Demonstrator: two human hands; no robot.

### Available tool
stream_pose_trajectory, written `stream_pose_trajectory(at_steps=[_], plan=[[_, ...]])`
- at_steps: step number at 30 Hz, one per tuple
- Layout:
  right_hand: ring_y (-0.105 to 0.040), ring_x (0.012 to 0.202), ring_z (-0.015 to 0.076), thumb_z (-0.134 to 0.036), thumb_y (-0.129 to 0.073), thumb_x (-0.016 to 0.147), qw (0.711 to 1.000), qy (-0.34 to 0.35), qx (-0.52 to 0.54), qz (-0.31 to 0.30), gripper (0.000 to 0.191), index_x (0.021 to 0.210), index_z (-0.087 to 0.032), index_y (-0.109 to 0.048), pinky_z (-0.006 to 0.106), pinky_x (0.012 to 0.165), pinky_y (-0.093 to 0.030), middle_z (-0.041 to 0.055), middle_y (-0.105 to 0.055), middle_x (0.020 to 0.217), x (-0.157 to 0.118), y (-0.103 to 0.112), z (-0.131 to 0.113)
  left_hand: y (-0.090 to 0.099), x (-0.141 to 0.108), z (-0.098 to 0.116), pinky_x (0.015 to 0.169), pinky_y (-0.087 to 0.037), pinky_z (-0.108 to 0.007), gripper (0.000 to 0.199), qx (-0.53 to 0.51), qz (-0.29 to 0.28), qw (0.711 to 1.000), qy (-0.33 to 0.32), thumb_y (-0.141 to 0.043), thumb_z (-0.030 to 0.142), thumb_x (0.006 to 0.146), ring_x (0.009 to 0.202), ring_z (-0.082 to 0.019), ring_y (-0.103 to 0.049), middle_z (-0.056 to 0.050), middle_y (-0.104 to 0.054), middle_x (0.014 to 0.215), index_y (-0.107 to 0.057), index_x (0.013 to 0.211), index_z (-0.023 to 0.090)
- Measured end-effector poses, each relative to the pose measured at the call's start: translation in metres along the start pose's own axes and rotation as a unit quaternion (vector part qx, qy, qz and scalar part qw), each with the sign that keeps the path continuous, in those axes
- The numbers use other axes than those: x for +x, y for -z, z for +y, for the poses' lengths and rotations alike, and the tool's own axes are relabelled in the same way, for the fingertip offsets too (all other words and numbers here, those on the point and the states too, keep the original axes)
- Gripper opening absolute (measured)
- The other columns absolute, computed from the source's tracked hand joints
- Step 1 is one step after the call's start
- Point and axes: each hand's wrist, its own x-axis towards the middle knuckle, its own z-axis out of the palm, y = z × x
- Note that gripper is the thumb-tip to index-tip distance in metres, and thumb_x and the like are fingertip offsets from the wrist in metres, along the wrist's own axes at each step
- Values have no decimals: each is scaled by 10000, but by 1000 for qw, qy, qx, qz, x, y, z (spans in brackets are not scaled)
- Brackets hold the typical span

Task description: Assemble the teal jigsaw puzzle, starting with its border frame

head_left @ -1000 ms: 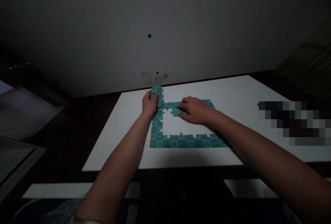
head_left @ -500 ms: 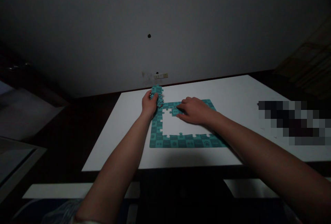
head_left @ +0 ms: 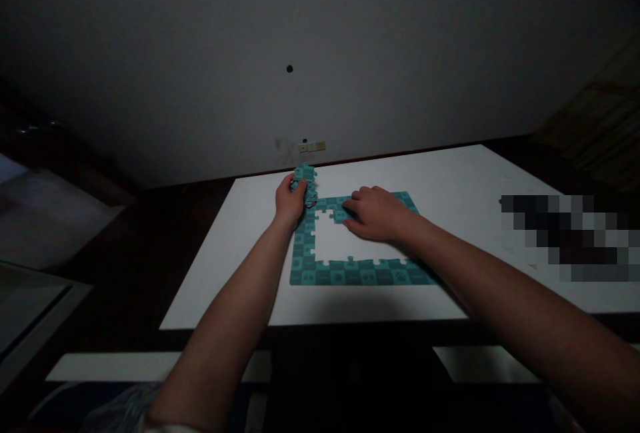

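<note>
My left hand (head_left: 289, 201) is wrapped around a bunch of teal puzzle pieces (head_left: 305, 172), held up beside the far left corner of the puzzle. On the table lies a teal checkered puzzle border (head_left: 350, 276), with white showing inside its knobbed inner edge. My right hand (head_left: 377, 214) reaches over the far side of the border. Its thumb and fingers grip a teal puzzle piece (head_left: 339, 214) that lies against the inner far edge. The fingers partly hide this piece and the border behind it.
The white table (head_left: 230, 246) carries the puzzle. A pixelated dark object (head_left: 560, 230) lies at its right side. Behind the table stands a grey wall with a socket strip (head_left: 312, 146). A curtain (head_left: 595, 106) hangs at the right.
The puzzle piece under my right hand sits a little closer against the far border. My left hand keeps its hold on the bunch; the view has shifted very slightly.
</note>
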Motion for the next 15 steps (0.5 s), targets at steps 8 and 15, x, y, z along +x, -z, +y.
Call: stream_pose_trajectory(at_steps=[8,15], plan=[[-717,1126,394,-617,-546,1161,1000,-13,2,0,525,1194,-197,-859,512,968,-475,214,-808,1159,3,-1,-3,1,1,-1,574,-615,-259,337,13,3,1000,-20,-863,421,950,670,-139,-669,-27,-765,934,-772,1192,204],[-716,1122,392,-613,-595,1135,1000,-16,-7,-4,486,1193,-206,-855,505,940,-493,204,-813,1182,2,2,-5,1,1,-2,583,-605,-258,332,17,6,1000,-26,-872,439,946,678,-146,-679,-31,-776,929,-779,1174,217]])
